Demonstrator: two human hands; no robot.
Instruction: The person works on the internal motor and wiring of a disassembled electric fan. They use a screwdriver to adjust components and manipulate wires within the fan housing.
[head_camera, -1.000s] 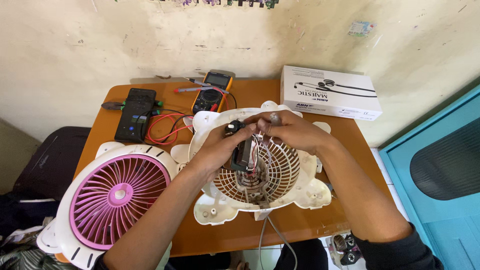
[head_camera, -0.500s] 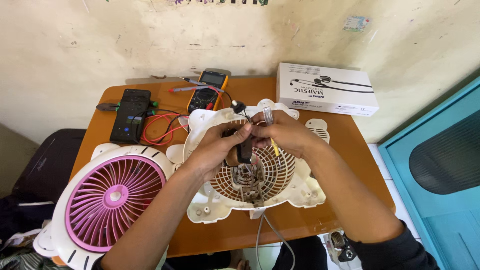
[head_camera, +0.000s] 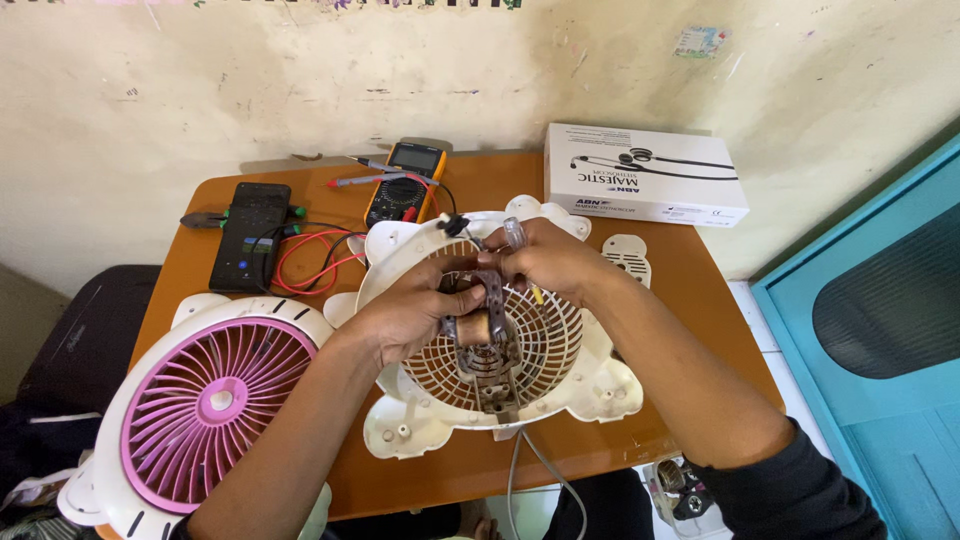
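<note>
Wooden table (head_camera: 700, 300), orange-brown, carries everything, its near edge cut off by the person's arms. A fan front with a pink grille (head_camera: 205, 400) lies at the left, partly out of view. In the middle sits the white fan back (head_camera: 570, 375). Over its round grille both hands meet: the left hand (head_camera: 415, 310) curls around a small rusty motor (head_camera: 480, 325), and the right hand (head_camera: 545, 260) pinches its top, fingertips hidden. A white box (head_camera: 645, 175), a yellow meter (head_camera: 405, 180) and a black phone (head_camera: 250, 235) lie behind.

motor (head_camera: 478, 325) — now lower, upright
</note>
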